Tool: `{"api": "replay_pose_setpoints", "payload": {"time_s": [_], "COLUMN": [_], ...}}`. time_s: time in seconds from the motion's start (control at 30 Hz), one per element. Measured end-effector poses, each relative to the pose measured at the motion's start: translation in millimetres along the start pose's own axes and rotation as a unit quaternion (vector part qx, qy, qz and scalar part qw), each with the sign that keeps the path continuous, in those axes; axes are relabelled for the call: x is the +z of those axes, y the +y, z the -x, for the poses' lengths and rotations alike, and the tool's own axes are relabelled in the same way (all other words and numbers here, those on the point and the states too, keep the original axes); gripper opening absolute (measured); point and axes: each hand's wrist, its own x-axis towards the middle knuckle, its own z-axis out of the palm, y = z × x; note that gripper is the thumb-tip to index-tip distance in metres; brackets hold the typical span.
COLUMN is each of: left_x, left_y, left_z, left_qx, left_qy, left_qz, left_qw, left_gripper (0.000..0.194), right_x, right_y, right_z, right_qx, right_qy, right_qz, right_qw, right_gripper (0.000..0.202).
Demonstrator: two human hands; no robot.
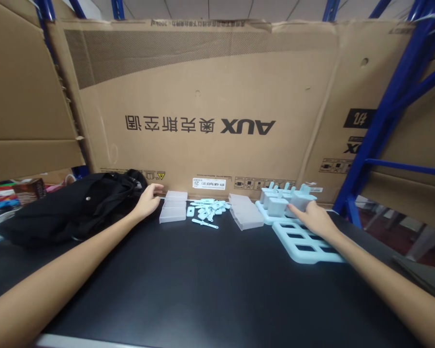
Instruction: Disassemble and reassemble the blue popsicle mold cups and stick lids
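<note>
The right hand (pixel 318 220) has fingers clamped on a popsicle mold (pixel 297 202) at the filled rack (pixel 266 216), perhaps for keeping it upright, while left hand (pixel 148 202), fingers apart from thumb, is beside clear molds (pixel 174 209)

Two blue racks (pixel 300 254), two clear container groups (pixel 174 205), one stick pile (pixel 210 210), one bag (pixel 72 205)

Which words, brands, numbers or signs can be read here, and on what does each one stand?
"AUX 奥克斯空调": cardboard, upside down.
"300kg": its top edge, upside down; the characters beside it are unclear.
"机": its right part, on black, upside down.
"UX": below that, upside down, partly hidden.
"KFR": white label; the rest is too blurred.
Yellow triangle sign: lower left of the cardboard.
Other print: too small.
</note>
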Motion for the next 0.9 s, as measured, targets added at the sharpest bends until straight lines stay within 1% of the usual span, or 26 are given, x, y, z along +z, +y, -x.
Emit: {"api": "replay_pose_setpoints", "payload": {"time_s": [0.07,0.1,0.17,0.2,0.23,0.27,0.3,0.33,0.4,0.43,0.5,0.57,0.6,0.67,0.73,0.8,0.87,0.9], "left_x": [-4.6,-6.5,-7.7,-6.1,-2.6,2.8,10.2,19.3,40.7,51.7,70.7,82.0,84.1,82.2,75.8,69.8,67.2,67.2], "left_y": [15.5,26.8,57.7,77.1,98.5,121.2,144.3,166.8,205.9,221.2,241.8,249.3,248.8,240.7,224.6,202.7,178.2,166.4], "left_z": [-1.2,-1.8,-1.5,-0.2,2.1,5.4,9.7,14.7,26.1,31.8,41.0,45.2,44.9,39.9,30.5,19.3,9.1,5.1], "left_qx": [0.022,0.036,0.067,0.095,0.114,0.124,0.130,0.135,0.137,0.139,0.168,0.212,0.228,0.231,0.194,0.137,0.087,0.075], "left_qy": [0.021,0.025,0.014,-0.007,-0.040,-0.069,-0.105,-0.131,-0.189,-0.218,-0.236,-0.256,-0.263,-0.261,-0.230,-0.186,-0.160,-0.157], "left_qz": [-0.021,-0.029,-0.037,-0.034,-0.022,-0.009,0.002,0.009,0.014,0.015,0.023,0.026,0.026,0.029,0.018,-0.031,-0.102,-0.120], "left_qw": [0.999,0.999,0.997,0.995,0.992,0.990,0.986,0.982,0.972,0.966,0.957,0.943,0.937,0.937,0.953,0.972,0.978,0.977], "left_gripper": [0.038,0.035,0.027,0.025,0.025,0.028,0.032,0.035,0.042,0.044,0.040,0.028,0.024,0.022,0.026,0.033,0.037,0.036], "right_x": [-5.7,-9.7,-18.9,-23.5,-27.4,-30.4,-32.2,-32.6,-29.9,-27.3,-21.5,-17.1,-15.8,-14.4,-14.0,-13.7,-14.1,-14.7], "right_y": [-2.1,-5.2,-16.2,-24.3,-34.0,-45.0,-56.8,-68.9,-91.9,-102.0,-118.2,-128.8,-132.3,-136.1,-136.5,-134.1,-130.3,-128.5], "right_z": [-0.8,-0.4,3.7,8.0,14.1,22.1,31.8,43.0,67.5,79.5,99.8,113.0,116.8,120.2,120.1,118.6,116.7,115.6], "right_qx": [0.020,0.025,0.019,0.004,-0.022,-0.052,-0.087,-0.119,-0.176,-0.207,-0.273,-0.317,-0.323,-0.303,-0.266,-0.241,-0.245,-0.258], "right_qy": [0.014,0.027,0.067,0.088,0.103,0.107,0.098,0.074,-0.006,-0.052,-0.124,-0.160,-0.167,-0.176,-0.190,-0.208,-0.218,-0.216], "right_qz": [-0.030,-0.044,-0.074,-0.092,-0.113,-0.136,-0.161,-0.187,-0.232,-0.246,-0.264,-0.271,-0.271,-0.266,-0.254,-0.240,-0.225,-0.214], "right_qw": [0.999,0.998,0.995,0.992,0.988,0.984,0.978,0.972,0.957,0.946,0.917,0.895,0.891,0.898,0.910,0.917,0.917,0.917], "right_gripper": [0.060,0.059,0.053,0.048,0.043,0.039,0.035,0.032,0.025,0.023,0.025,0.033,0.035,0.041,0.049,0.053,0.052,0.050]}}
